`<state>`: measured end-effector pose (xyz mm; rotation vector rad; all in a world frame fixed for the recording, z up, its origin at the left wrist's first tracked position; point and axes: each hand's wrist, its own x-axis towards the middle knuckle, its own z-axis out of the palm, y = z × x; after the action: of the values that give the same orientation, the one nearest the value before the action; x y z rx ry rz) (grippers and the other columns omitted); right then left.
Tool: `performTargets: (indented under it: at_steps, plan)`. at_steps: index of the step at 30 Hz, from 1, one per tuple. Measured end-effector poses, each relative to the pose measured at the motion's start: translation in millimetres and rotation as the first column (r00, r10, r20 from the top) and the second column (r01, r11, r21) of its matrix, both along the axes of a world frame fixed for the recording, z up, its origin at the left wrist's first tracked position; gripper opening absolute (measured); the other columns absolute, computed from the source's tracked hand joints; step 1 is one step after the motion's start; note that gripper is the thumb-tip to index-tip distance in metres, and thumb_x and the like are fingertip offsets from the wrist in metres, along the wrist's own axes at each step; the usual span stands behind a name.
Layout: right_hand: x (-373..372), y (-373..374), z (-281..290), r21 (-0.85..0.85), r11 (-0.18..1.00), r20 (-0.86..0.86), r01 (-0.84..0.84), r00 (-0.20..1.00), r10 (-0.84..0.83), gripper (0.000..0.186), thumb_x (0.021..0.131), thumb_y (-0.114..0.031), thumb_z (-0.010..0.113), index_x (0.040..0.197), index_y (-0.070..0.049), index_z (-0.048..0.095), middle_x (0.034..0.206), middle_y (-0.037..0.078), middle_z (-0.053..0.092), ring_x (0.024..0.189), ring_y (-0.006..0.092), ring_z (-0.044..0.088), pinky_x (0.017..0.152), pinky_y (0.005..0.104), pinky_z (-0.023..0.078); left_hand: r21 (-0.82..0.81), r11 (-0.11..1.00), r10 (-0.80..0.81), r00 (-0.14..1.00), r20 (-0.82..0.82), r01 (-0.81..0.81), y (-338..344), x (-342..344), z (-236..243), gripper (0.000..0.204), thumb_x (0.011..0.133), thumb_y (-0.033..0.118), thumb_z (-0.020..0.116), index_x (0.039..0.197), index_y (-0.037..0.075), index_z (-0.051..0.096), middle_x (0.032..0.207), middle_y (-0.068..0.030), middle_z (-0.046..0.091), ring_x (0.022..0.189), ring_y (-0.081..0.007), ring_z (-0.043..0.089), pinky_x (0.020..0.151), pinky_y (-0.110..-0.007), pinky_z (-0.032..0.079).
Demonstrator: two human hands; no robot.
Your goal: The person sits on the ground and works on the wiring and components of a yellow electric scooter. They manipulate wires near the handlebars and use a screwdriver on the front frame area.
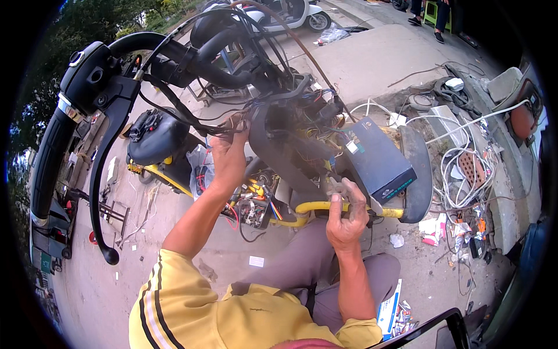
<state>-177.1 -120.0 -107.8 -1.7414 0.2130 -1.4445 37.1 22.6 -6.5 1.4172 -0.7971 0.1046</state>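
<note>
An electric scooter stands partly stripped in front of me, its wiring bare around the steering column (pixel 270 136). My left hand (pixel 229 152) reaches up to the left side of this column, fingers closed around black cables (pixel 212 125); the fingertips are partly hidden. My right hand (pixel 347 221) is raised beside the yellow frame tube (pixel 317 206), palm toward me. Its thumb points up, apart from loosely bent fingers, and I see nothing held in it; the fingertips are slightly blurred. Loose coloured wires (pixel 273 206) and exposed electrical parts lie between my hands.
A dark blue box (pixel 378 160) rests on the scooter's right part. The handlebar grip (pixel 52 160) and brake lever (pixel 107 180) rise at left, near a black seat (pixel 160 139). White cable (pixel 459 174), a brick (pixel 472 168) and litter lie right. A person's legs (pixel 443 17) show far right.
</note>
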Motion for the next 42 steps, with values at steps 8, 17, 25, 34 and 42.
performTargets:
  at_steps: [8,17,25,34,42]
  plan:
    - [-28,-20,6,0.095,0.995,0.152,0.015,0.988,-0.03,0.044,0.094,0.005,0.064,0.136,0.008,0.051,0.121,0.023,0.068,0.1,0.0263,0.072,0.087,0.0367,0.06,0.102,0.995,-0.042,0.982,0.185,0.024,6,-28,-14,0.068,0.102,0.032,0.062,0.155,-0.004,0.038,0.152,-0.0183,0.047,0.138,-0.0248,0.048,0.117,-0.039,0.034]
    - [-78,-35,15,0.168,0.974,0.309,0.151,0.93,-0.198,0.045,0.095,0.006,0.059,0.138,0.008,0.045,0.107,0.02,0.067,0.085,0.02,0.07,0.071,0.0298,0.062,0.174,0.972,0.102,0.949,0.299,-0.16,-30,-50,-14,0.095,0.091,0.038,0.081,0.157,-0.003,0.027,0.146,-0.0186,0.043,0.134,-0.0264,0.047,0.117,-0.038,0.033]
    - [-96,-51,17,0.357,0.93,0.48,-0.086,0.871,-0.104,0.039,0.093,0.006,0.06,0.131,0.006,0.052,0.109,0.018,0.066,0.089,0.0217,0.067,0.072,0.0321,0.058,0.096,0.967,0.184,0.911,0.368,-0.234,-34,-44,-15,0.081,0.09,0.032,0.079,0.147,-0.009,0.038,0.138,-0.0213,0.054,0.122,-0.027,0.056,0.11,-0.039,0.045]
    - [-115,-65,6,0.495,0.83,0.562,-0.258,0.824,-0.079,0.034,0.094,0.002,0.058,0.128,0.006,0.054,0.105,0.017,0.067,0.087,0.0223,0.067,0.072,0.0322,0.057,-0.015,0.949,0.309,0.921,0.239,-0.314,-44,-39,-21,0.068,0.087,0.031,0.074,0.131,-0.012,0.044,0.115,-0.0214,0.062,0.095,-0.025,0.063,0.088,-0.041,0.054]
    - [-146,-74,6,0.568,0.724,0.638,-0.393,0.766,-0.085,0.031,0.095,-0.002,0.056,0.125,0.005,0.056,0.102,0.017,0.067,0.084,0.0229,0.067,0.071,0.0323,0.056,-0.031,0.719,0.172,0.135,0.976,-0.695,-3,12,-26,0.028,0.09,0.013,0.071,0.112,-0.001,0.061,0.101,-0.016,0.06,0.09,-0.0295,0.065,0.077,-0.043,0.057]
